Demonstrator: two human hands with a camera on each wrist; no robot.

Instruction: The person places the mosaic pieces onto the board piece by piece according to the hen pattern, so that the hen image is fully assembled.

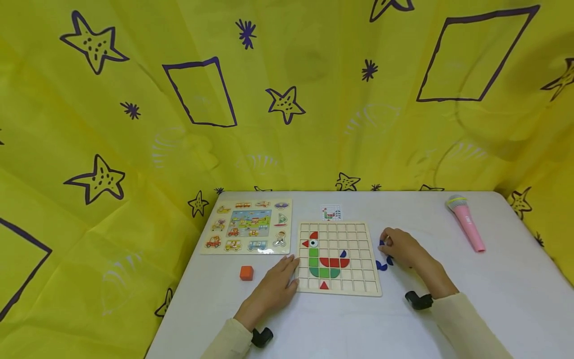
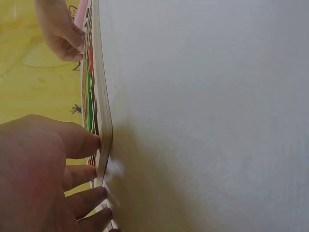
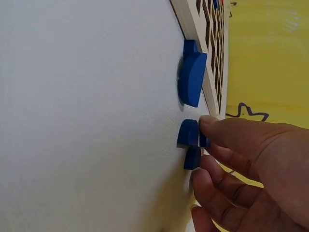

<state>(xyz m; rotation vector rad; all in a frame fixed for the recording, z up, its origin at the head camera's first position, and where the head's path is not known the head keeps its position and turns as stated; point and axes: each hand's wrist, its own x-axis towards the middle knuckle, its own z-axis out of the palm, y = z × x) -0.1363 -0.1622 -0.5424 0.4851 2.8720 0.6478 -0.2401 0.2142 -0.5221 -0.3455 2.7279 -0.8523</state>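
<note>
Left hand [image 1: 278, 285], fingers relaxed, touches a grid board [image 1: 359, 272] holding tiles [image 1: 334, 262]; right hand [image 1: 402, 248] pinches a blue piece [image 3: 203, 141]

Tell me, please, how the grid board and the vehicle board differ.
The grid board is ruled into squares; the vehicle board shows a scene ringed by pictures. The grid board, touched by the left hand, lies nearer; the vehicle board sits farther back, to its left. Both lie flat on the white table.
</note>
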